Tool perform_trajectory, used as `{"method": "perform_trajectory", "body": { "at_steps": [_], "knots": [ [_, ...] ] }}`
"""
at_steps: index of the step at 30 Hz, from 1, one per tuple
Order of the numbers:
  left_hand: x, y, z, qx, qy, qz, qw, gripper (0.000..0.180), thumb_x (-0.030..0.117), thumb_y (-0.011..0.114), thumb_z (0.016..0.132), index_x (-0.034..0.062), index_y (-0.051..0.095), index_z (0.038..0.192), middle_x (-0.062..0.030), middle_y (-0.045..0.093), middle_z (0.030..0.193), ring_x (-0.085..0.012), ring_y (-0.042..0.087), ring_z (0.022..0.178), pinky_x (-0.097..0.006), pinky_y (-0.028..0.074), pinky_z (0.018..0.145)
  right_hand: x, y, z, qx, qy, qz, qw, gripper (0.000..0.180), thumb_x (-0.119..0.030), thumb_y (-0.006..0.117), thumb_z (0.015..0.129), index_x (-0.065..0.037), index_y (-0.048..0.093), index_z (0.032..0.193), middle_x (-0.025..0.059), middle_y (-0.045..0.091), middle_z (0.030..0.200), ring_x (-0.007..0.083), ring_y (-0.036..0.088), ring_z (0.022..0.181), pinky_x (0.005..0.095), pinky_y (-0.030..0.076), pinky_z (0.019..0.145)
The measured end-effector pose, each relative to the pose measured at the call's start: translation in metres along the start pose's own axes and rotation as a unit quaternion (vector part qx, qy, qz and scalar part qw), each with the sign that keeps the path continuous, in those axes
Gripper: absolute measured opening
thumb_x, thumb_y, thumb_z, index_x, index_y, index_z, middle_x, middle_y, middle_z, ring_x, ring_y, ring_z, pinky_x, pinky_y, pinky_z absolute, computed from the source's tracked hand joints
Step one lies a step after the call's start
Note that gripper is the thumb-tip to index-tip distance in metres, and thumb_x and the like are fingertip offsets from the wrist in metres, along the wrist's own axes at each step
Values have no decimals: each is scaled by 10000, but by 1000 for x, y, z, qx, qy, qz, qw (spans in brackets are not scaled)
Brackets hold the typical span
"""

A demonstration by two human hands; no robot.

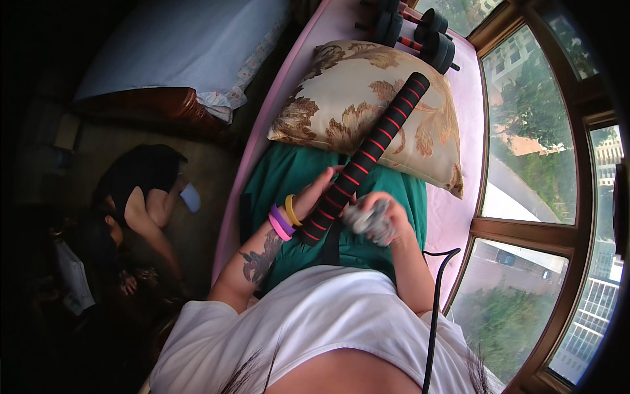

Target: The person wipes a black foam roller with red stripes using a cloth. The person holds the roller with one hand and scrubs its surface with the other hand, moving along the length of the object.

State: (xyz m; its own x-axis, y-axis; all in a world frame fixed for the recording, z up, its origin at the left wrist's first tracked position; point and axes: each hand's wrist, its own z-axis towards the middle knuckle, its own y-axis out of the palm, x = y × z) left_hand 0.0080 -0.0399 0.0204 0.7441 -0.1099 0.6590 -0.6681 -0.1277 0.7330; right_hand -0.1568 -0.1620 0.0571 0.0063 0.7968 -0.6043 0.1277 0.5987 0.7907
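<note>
A long black foam-covered bar with red rings lies slantwise over my lap, its upper end above a cushion. My left hand is around its lower part from the left, and the bar hides most of the fingers. On that wrist are yellow, purple and pink bands. Close to the right side of the bar, my right hand is closed on a crumpled grey cloth, slightly blurred. Whether the cloth touches the bar I cannot tell.
A gold floral cushion rests across my green-clad legs. Black-and-red dumbbells lie beyond it on the pink padded ledge. Wood-framed windows line the right. A black cable hangs beside my right arm. Another person crouches at left near a bed.
</note>
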Motion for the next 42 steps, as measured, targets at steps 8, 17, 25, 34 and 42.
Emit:
{"method": "perform_trajectory", "body": {
  "at_steps": [8,17,25,34,42],
  "knots": [
    [38,32,58,164,195,574,778,352,272,571,880,60,396,1101,-95,527,836,-229,569,766,-325,467,657,16,-40,20,0,-96,335,937,277,-229,458,777,2,464,930,40,427,670,111,330,425,223,306,335],
    [40,48,65,192,335,719,578,197,171,572,868,33,462,781,-154,470,713,-351,496,670,-407,416,582,11,-39,21,-7,-100,340,935,266,-200,458,759,-9,437,944,43,422,651,109,334,417,230,307,337],
    [30,-79,-32,490,225,485,688,263,222,576,896,-21,657,955,-40,638,710,-59,510,676,-254,449,615,12,-40,19,-2,-112,343,933,223,-190,465,761,-9,447,890,42,420,654,102,319,415,227,288,346],
    [55,-118,-174,530,203,632,528,579,42,608,826,119,365,1345,-137,463,1245,-253,543,1029,-318,465,863,13,-41,22,-5,-112,379,919,232,-176,470,759,-5,454,915,47,426,670,107,328,453,225,295,369],
    [48,44,2,244,285,582,722,220,10,635,795,-6,610,1012,-99,629,880,-154,634,743,-258,500,664,13,-41,23,-9,-119,374,920,254,-170,474,756,-2,453,946,50,435,678,109,334,459,223,294,369]
  ]
}}
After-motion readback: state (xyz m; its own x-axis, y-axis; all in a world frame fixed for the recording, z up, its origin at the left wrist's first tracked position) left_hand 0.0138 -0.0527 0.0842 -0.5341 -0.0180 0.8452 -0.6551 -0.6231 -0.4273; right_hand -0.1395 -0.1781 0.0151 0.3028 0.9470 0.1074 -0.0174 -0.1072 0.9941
